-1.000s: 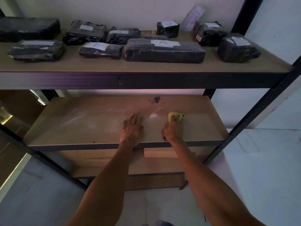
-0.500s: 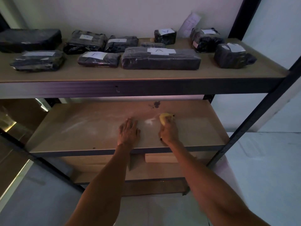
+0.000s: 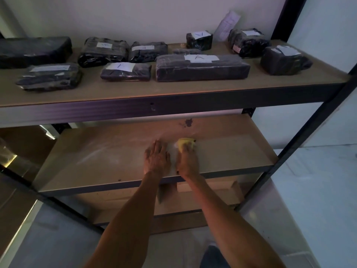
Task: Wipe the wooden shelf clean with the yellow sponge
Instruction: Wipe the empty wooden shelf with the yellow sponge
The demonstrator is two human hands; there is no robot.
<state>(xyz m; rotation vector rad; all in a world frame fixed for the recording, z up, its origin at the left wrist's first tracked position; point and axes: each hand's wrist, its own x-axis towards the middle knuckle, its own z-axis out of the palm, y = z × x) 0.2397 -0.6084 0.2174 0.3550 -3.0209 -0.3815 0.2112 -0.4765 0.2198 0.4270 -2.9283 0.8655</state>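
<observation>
The wooden shelf is the middle board of a dark metal rack, dusty with pale smears and a dark stain near its back. My right hand grips the yellow sponge and presses it on the board just in front of the stain. My left hand lies flat on the board, fingers straight, right beside the right hand. Most of the sponge is hidden under my fingers.
The upper shelf carries several dark wrapped packages with white labels, such as a long one. A black upright post stands at the right. A lower board with a cardboard box sits underneath. White walls surround the rack.
My right hand slid the sponge leftward across the board, closing the gap to my left hand. The left hand stayed flat in place. My view tilted slightly downward.
</observation>
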